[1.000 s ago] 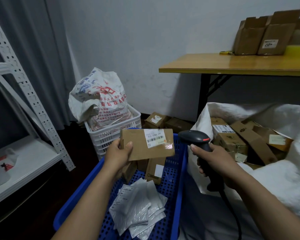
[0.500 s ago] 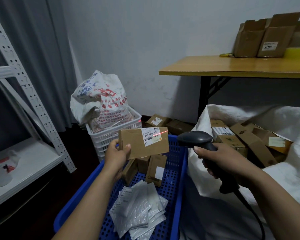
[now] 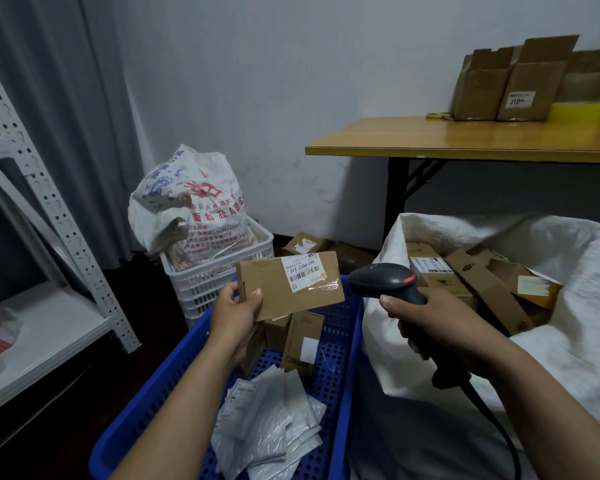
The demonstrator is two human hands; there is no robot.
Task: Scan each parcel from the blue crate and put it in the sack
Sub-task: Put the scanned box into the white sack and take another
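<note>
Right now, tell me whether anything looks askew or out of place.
Two small boxes lie on the floor by the wall, behind the blue crate, outside both it and the sack. The parcel in the left hand is only tilted.

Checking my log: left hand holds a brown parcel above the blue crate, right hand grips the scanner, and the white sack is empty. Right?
Not empty: the head view shows cardboard boxes inside the white sack. The left hand does hold the brown parcel above the blue crate, and the right hand grips the scanner.
</note>
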